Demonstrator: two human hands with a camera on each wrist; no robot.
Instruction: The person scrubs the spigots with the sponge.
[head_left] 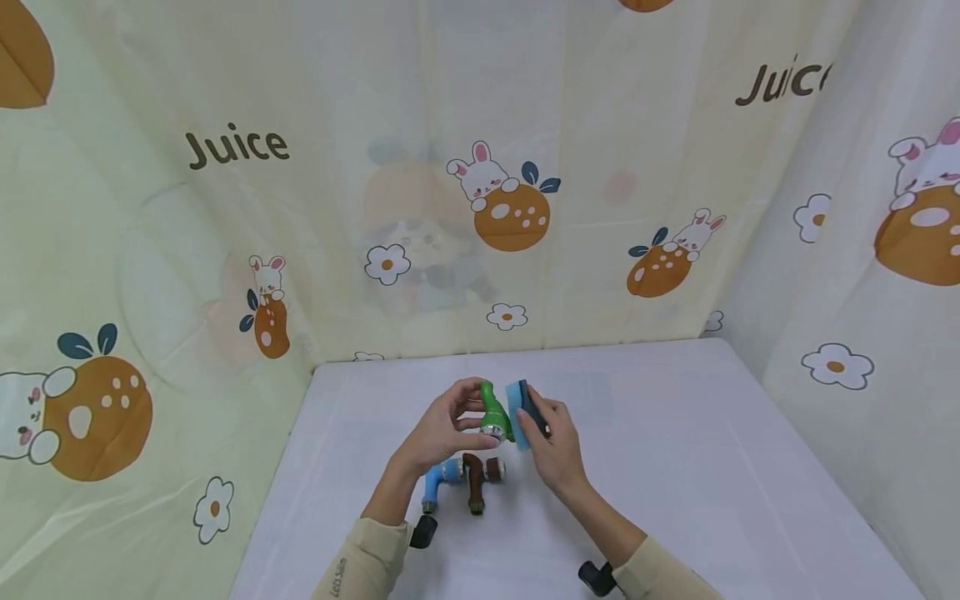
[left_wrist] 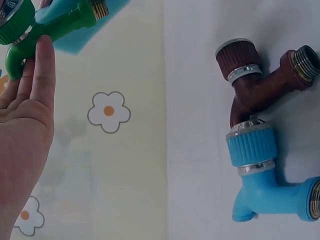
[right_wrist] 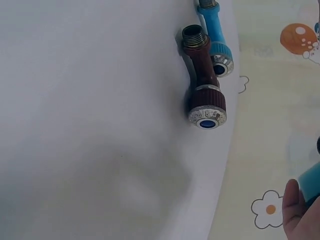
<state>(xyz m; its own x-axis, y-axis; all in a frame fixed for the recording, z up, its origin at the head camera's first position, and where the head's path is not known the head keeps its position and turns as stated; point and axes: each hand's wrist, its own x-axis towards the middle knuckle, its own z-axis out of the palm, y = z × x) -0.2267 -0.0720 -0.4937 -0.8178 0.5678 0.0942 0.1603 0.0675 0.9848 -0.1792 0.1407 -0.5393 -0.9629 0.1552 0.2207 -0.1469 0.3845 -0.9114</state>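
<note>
My left hand (head_left: pixel 444 427) holds a green tap (head_left: pixel 493 410) up above the table, fingers behind it and thumb at its silver-ringed knob. In the left wrist view the tap's threaded brass end (left_wrist: pixel 100 8) points to the upper right. My right hand (head_left: pixel 557 446) grips a sponge (head_left: pixel 517 415) with a light blue side and a dark backing. The blue side faces the tap and stands right against it. On the table below the left hand lie a blue tap (left_wrist: pixel 260 192) and a brown tap (left_wrist: pixel 255 95), side by side.
The white-covered table (head_left: pixel 645 467) reaches back to a curtain (head_left: pixel 585 275) printed with rabbits, oranges and flowers. Curtains also hang at both sides. A black wrist device (head_left: pixel 423 532) sits at the left sleeve and another black device (head_left: pixel 596 577) at the right sleeve.
</note>
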